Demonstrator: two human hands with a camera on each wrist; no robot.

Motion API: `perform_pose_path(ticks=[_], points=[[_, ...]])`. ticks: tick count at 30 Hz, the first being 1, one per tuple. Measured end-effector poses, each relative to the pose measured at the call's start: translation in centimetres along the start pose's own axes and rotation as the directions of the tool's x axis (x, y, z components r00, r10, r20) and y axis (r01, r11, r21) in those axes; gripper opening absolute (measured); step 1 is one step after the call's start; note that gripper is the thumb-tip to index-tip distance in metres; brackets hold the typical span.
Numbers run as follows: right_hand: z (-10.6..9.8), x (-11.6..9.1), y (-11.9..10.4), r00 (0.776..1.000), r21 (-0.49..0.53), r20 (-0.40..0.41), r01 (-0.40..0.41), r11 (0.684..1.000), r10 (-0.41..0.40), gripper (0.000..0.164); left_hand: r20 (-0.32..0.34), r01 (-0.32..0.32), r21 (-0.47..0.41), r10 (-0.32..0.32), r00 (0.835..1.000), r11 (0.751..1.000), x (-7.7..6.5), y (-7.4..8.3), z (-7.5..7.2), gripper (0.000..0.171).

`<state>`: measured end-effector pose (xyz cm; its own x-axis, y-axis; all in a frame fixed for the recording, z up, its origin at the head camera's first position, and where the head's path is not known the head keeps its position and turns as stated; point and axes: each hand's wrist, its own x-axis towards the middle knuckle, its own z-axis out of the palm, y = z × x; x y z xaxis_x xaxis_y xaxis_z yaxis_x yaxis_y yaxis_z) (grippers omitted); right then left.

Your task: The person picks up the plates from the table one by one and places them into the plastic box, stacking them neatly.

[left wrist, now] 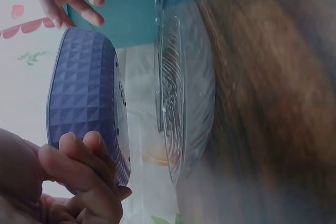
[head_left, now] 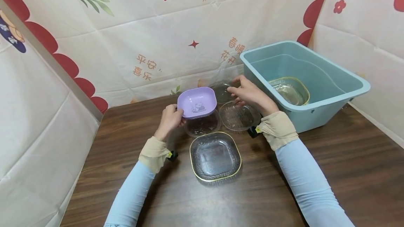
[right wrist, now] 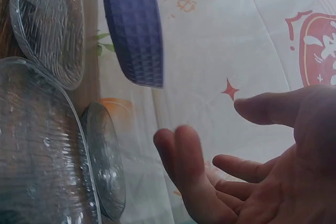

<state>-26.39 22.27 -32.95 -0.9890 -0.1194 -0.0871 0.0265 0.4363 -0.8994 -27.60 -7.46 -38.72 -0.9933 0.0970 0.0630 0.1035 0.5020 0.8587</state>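
Observation:
My left hand (head_left: 170,119) grips a purple square dish (head_left: 197,104) with a panda print by its near left side, raised above the table. In the left wrist view the dish's outer wall (left wrist: 81,87) shows a faceted pattern, with fingers curled under its edge. My right hand (head_left: 250,94) hovers to the right of the dish, fingers apart and nothing between them; the right wrist view shows a gap between thumb and fingers. Below the hands lie clear plastic dishes, one under the purple dish (head_left: 202,125), one under my right hand (head_left: 237,116) and one farther back (head_left: 223,92).
A clear square dish with a yellow rim (head_left: 215,157) lies nearer on the brown wooden table (head_left: 151,192). At the right stands a light blue tub (head_left: 318,115), holding another yellow-rimmed clear dish (head_left: 290,92). A printed cloth (head_left: 176,45) hangs behind the table.

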Motion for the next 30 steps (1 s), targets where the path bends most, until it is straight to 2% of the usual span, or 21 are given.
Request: perform_pose_path(ticks=[4, 9, 13, 19, 22, 30], points=[[0.8, 0.4, -0.1, 0.998, 0.01, 0.056, 0.0, 1.0, 0.0, 0.07, -0.008, -0.002, -0.036, 0.001, 1.0, 0.999, -0.9, 0.1, -0.1, 0.025], [1.6, 0.8, 0.2, 0.994, -0.026, 0.105, 0.011, 1.0, -0.009, 0.067, 0.009, -0.007, -0.08, 0.007, 1.0, 0.997, -1.6, 0.4, -0.1, 0.026], [2.0, 0.8, 0.2, 0.993, -0.061, 0.107, 0.057, 0.997, -0.05, 0.062, 0.004, -0.051, -0.091, 0.051, 0.999, 0.995, -1.8, 1.2, -0.1, 0.026], [2.0, 0.4, -0.1, 0.994, -0.004, 0.068, 0.09, 0.996, -0.089, 0.052, -0.001, -0.086, -0.047, 0.086, 0.996, 0.995, -1.9, 1.8, 0.3, 0.021], [2.1, 0.2, -0.3, 0.994, 0.011, 0.052, 0.098, 0.995, -0.098, 0.054, -0.003, -0.09, -0.018, 0.09, 0.996, 0.996, -2.1, 1.9, 0.6, 0.02], [2.7, 0.6, -0.2, 0.993, -0.021, 0.071, 0.099, 0.995, -0.097, 0.062, 0.028, -0.107, -0.052, 0.109, 0.994, 0.993, -2.9, 2.3, 1.1, 0.025]])
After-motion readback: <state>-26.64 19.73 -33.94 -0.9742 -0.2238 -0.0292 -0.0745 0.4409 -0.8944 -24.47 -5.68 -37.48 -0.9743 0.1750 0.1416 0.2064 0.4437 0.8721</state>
